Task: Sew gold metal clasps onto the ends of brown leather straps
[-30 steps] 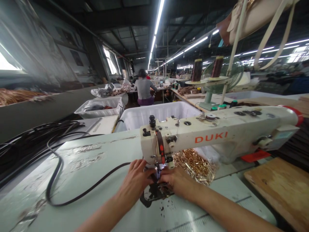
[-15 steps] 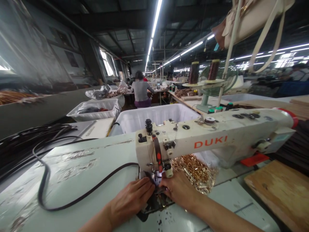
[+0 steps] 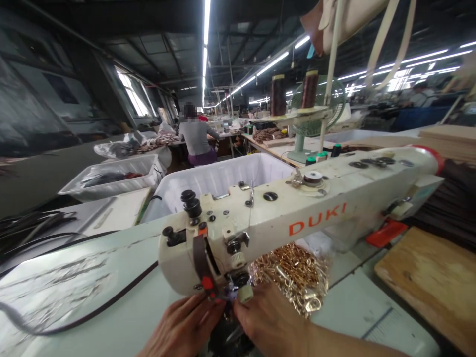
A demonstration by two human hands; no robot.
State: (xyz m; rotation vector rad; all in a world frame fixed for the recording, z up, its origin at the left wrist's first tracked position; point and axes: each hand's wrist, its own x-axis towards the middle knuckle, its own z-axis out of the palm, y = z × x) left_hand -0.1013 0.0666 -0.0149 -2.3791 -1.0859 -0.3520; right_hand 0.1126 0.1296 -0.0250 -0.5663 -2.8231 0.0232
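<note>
A white sewing machine (image 3: 260, 223) marked DUKI stands on the pale table. My left hand (image 3: 186, 320) is closed just left of the needle area, fingers pressed together at the end of a dark strap (image 3: 111, 302). The strap curves over the table from the left and passes behind the machine head. My right hand (image 3: 273, 315) is closed on the other side of the needle, thumb and fingers bent inward; what they grip is hidden. The needle and presser foot are mostly covered by the hands and machine head.
Behind the machine arm lies a heap of gold metal clasps (image 3: 293, 277) in clear plastic. A wooden board (image 3: 424, 287) is at the right. Beyond are a white bin (image 3: 223, 176), thread spools (image 3: 277, 94), a green fan (image 3: 316, 106) and a seated person (image 3: 197, 139).
The view has moved closer to the machine and turned right, so the machine head appears larger and further left. Both hands stay close to the needle.
</note>
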